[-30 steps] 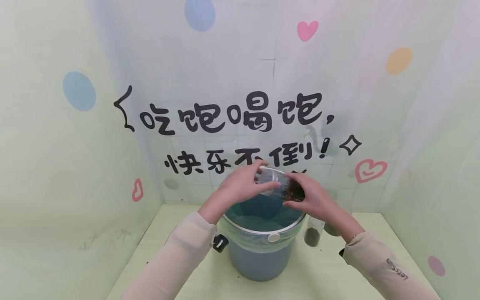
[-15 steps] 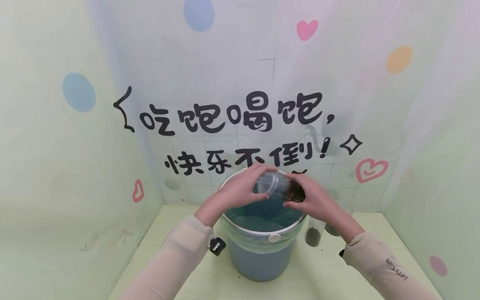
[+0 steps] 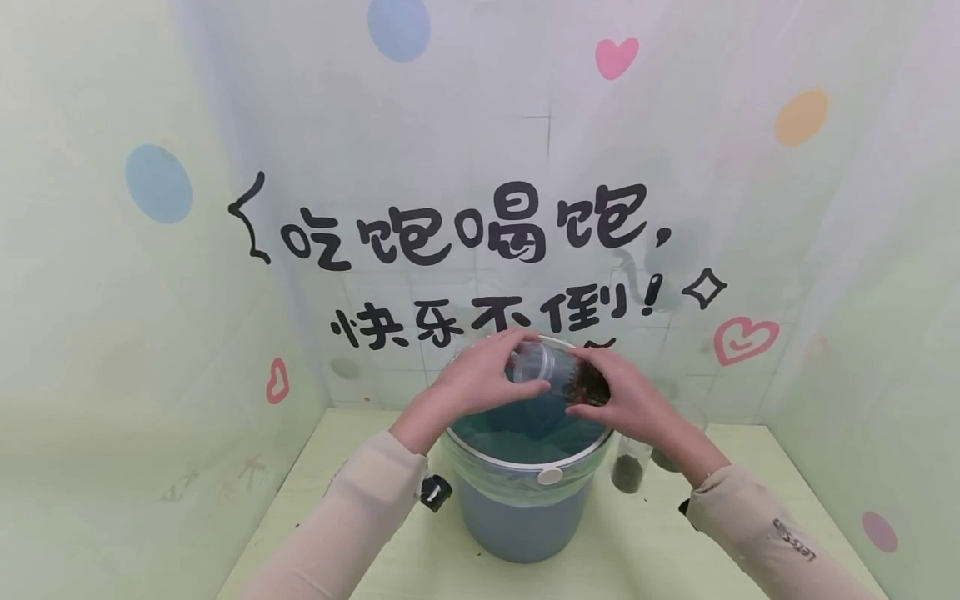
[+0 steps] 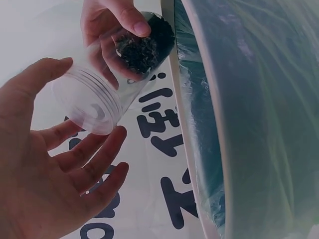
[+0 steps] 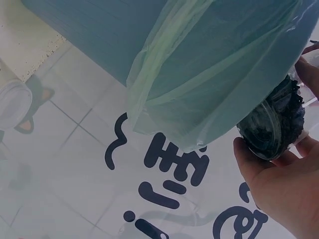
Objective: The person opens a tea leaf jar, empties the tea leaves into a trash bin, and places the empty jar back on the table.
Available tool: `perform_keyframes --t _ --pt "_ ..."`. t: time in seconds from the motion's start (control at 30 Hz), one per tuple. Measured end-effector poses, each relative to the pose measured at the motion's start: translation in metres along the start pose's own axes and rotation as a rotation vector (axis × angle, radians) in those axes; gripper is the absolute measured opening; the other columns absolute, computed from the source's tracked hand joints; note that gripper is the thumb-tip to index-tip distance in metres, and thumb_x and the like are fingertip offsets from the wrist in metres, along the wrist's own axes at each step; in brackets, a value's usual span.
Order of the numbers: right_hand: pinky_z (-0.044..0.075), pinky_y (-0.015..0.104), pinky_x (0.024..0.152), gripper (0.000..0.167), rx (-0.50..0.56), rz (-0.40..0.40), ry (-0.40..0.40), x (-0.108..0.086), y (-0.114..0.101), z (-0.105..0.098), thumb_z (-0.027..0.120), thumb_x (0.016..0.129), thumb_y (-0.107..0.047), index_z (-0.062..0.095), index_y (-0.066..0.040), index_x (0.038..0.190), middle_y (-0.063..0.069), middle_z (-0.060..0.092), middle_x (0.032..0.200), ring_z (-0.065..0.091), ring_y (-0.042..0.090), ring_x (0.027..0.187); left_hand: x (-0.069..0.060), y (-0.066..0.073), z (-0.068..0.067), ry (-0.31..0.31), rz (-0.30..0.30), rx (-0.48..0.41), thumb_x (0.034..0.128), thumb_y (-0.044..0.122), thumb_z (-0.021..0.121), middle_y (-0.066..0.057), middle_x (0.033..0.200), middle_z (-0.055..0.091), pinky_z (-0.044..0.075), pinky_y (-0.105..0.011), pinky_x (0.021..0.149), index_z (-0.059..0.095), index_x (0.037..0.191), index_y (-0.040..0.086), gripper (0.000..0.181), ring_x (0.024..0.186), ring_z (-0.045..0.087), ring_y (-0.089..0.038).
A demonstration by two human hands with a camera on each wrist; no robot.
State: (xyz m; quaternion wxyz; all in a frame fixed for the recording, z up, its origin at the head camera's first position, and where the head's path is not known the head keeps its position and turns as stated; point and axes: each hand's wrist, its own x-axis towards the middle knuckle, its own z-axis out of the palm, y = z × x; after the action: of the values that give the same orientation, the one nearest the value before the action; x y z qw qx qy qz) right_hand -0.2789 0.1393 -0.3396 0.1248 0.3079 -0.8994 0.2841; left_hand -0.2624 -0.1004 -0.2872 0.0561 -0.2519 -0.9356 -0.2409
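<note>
Above the bin, a clear plastic jar (image 3: 561,377) lies tilted nearly sideways, with dark dried bits gathered at its base end. My right hand (image 3: 628,396) grips that base end; in the right wrist view its fingers (image 5: 251,162) wrap round the dark-filled bottom. My left hand (image 3: 476,379) spans the clear screw lid (image 4: 88,102), thumb on one edge and fingertips at the opposite edge. The lid sits on the jar's mouth. Below both hands stands a blue-grey bin (image 3: 521,521) lined with a pale green bag (image 3: 498,479).
Right of the bin stands a clear jar (image 3: 628,468) with dark contents at its bottom. Another jar (image 3: 667,458) is partly hidden behind my right forearm. The pale table (image 3: 382,558) meets printed curtain walls (image 3: 450,125) at the back and sides.
My left hand's thumb and fingers have shifted round the lid, backward and then forward again. The right hand and the jar stay nearly in place.
</note>
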Motion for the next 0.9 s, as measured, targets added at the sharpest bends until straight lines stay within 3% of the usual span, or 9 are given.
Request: perform_keyframes --t 0.17,0.27,0.33,0.43,0.53,0.6,0.73,0.9 --pt "0.055 0.051 0.095 0.076 -0.003 -0.018 0.002 0.0003 -0.0009 0.0008 0.086 0.078 -0.024 0.05 -0.007 0.143 0.016 0.06 0.133 0.059 0.031 0.115 -0.0005 -0.0002 0.0006 0.006 -0.065 0.059 0.0887 0.059 0.064 -0.003 0.112 0.069 0.055 -0.036 0.075 0.055 0.135 0.022 0.06 0.099 0.065 -0.02" --pt "0.055 0.051 0.095 0.077 -0.001 -0.029 0.007 0.0005 -0.0013 0.0013 0.087 0.077 -0.023 0.051 -0.007 0.143 0.017 0.06 0.134 0.059 0.032 0.116 -0.0024 0.0002 0.0008 0.016 -0.074 0.091 0.0875 0.065 0.062 -0.003 0.122 0.067 0.057 -0.04 0.081 0.05 0.142 0.023 0.07 0.106 0.065 -0.02" --pt "0.055 0.051 0.094 0.076 -0.003 -0.036 0.012 0.0005 -0.0008 0.0017 0.087 0.077 -0.022 0.051 -0.006 0.143 0.017 0.06 0.133 0.059 0.032 0.115 -0.0038 -0.0001 0.0011 0.014 -0.033 0.087 0.0859 0.063 0.066 -0.003 0.133 0.061 0.057 -0.043 0.089 0.043 0.148 0.024 0.077 0.116 0.062 -0.022" --pt "0.054 0.051 0.094 0.076 -0.006 -0.042 0.019 0.0005 -0.0001 0.0025 0.086 0.078 -0.021 0.051 -0.005 0.142 0.017 0.06 0.134 0.059 0.032 0.116 -0.005 -0.0014 0.0017 0.02 0.09 0.077 0.083 0.05 0.077 -0.005 0.145 0.051 0.053 -0.045 0.101 0.035 0.153 0.023 0.086 0.127 0.056 -0.024" --pt "0.054 0.051 0.095 0.076 -0.005 -0.041 0.019 0.0002 0.0007 0.0028 0.086 0.078 -0.021 0.051 -0.005 0.143 0.016 0.06 0.134 0.059 0.033 0.117 -0.005 -0.0033 0.0025 0.026 0.187 0.088 0.0821 0.033 0.082 -0.005 0.145 0.049 0.053 -0.043 0.103 0.036 0.152 0.021 0.085 0.127 0.056 -0.024" --pt "0.054 0.051 0.095 0.076 -0.002 -0.039 0.017 0.0 0.0012 0.0026 0.087 0.077 -0.022 0.051 -0.006 0.143 0.016 0.06 0.135 0.058 0.033 0.118 -0.0048 -0.0037 0.0028 0.035 0.209 0.092 0.0823 0.027 0.082 -0.006 0.145 0.05 0.053 -0.043 0.103 0.039 0.15 0.019 0.081 0.126 0.057 -0.024" --pt "0.054 0.051 0.096 0.077 0.004 -0.034 0.011 -0.0003 0.0015 0.0021 0.087 0.077 -0.023 0.051 -0.006 0.143 0.016 0.059 0.135 0.058 0.032 0.118 -0.0043 -0.0037 0.0028 0.028 0.18 0.076 0.0843 0.029 0.08 -0.004 0.144 0.052 0.053 -0.041 0.101 0.043 0.147 0.02 0.073 0.123 0.058 -0.022" --pt "0.054 0.052 0.097 0.077 0.003 -0.028 0.008 -0.0009 0.0019 0.002 0.086 0.078 -0.024 0.05 -0.007 0.143 0.016 0.059 0.136 0.058 0.033 0.119 -0.0037 -0.0032 0.0027 0.018 0.093 0.043 0.086 0.04 0.077 -0.002 0.139 0.057 0.055 -0.04 0.096 0.044 0.146 0.021 0.071 0.12 0.06 -0.021"
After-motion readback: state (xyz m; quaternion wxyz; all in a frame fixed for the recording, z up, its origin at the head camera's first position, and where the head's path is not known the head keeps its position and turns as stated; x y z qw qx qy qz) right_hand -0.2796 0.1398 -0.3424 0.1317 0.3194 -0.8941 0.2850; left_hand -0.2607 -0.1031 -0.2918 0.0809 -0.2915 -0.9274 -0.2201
